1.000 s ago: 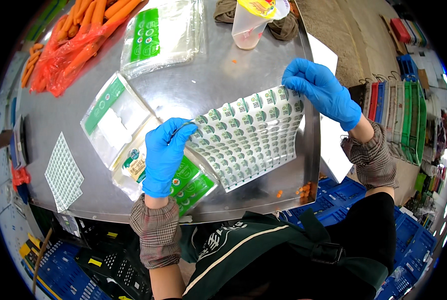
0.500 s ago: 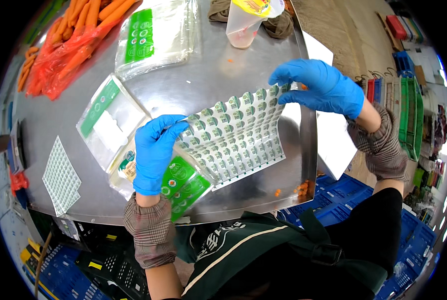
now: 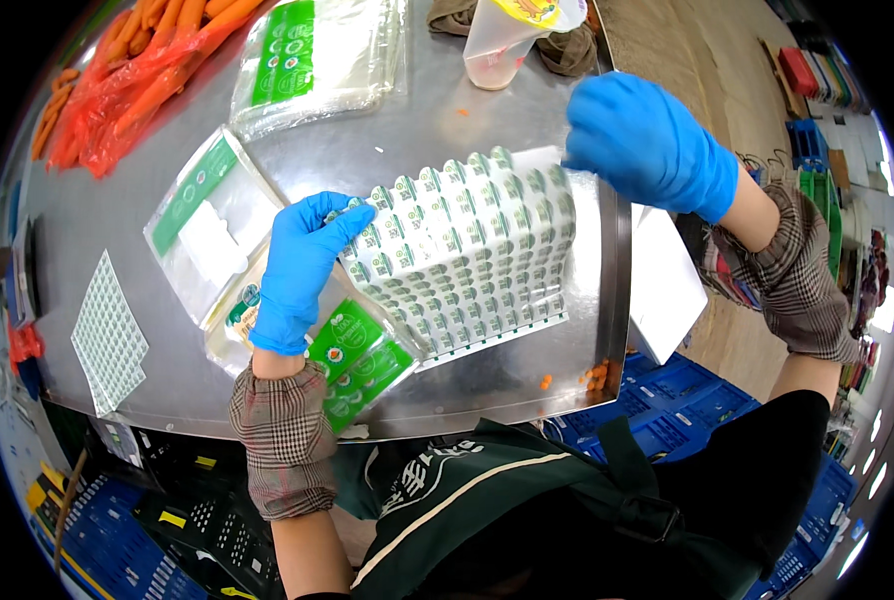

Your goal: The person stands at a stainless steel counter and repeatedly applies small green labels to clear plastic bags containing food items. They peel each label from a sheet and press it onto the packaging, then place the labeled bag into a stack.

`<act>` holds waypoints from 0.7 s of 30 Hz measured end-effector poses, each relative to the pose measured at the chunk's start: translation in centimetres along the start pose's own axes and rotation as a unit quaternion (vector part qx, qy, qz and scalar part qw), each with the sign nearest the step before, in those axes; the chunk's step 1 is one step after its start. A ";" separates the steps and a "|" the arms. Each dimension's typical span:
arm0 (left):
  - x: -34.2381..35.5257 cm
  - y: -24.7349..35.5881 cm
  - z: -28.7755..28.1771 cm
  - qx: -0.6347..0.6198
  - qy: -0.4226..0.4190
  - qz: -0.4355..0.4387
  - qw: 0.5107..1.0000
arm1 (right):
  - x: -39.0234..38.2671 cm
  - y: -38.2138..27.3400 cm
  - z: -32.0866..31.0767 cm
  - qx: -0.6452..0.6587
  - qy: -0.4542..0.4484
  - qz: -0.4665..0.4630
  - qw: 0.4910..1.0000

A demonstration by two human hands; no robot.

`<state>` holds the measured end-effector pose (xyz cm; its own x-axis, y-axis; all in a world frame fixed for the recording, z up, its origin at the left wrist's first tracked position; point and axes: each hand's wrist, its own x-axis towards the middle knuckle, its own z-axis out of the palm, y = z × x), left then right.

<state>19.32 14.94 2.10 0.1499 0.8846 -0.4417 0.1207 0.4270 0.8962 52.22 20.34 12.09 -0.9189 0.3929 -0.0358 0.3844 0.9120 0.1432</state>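
A white sheet of small round green-and-white stickers (image 3: 467, 240) stands bent up from the metal table. My left hand (image 3: 302, 260), in a blue glove, pinches its upper left corner between thumb and fingers. At the sheet's upper right corner, my gloved right hand (image 3: 642, 145) has its fingers curled in, smeared by motion; what they hold, if anything, is hidden. A bare white strip shows at that corner. Beneath my left hand lie clear packaging bags with green printed panels (image 3: 352, 345). Another sticker sheet (image 3: 110, 335) lies flat at the left.
Carrots in a red plastic bag (image 3: 127, 100) are at the far left of the metal table (image 3: 447, 415). A stack of clear bags (image 3: 352, 70) and a plastic cup (image 3: 494, 50) are at the back. Blue crates (image 3: 657, 410) stand below the right edge.
My right hand has moved up and right, its fingers going from spread to curled. The sheet's right part has bent, and a white strip now shows at its corner. My left hand keeps its pinch.
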 end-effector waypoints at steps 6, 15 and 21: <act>-0.5 0.4 1.2 -0.044 -0.014 0.027 0.999 | 3.7 -2.8 5.4 0.426 0.150 0.120 0.884; -0.2 0.4 1.1 -0.046 -0.037 0.012 0.998 | 4.7 -4.2 4.4 0.311 0.106 0.122 0.937; -0.3 0.1 0.9 -0.054 -0.045 0.025 0.997 | 4.4 -4.6 4.3 0.406 0.075 0.166 0.896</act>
<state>20.21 14.56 2.26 0.2410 0.8868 -0.3943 0.0056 0.4050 0.9143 46.79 18.41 7.07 -0.7200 0.6937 0.0184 0.5204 0.5572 -0.6471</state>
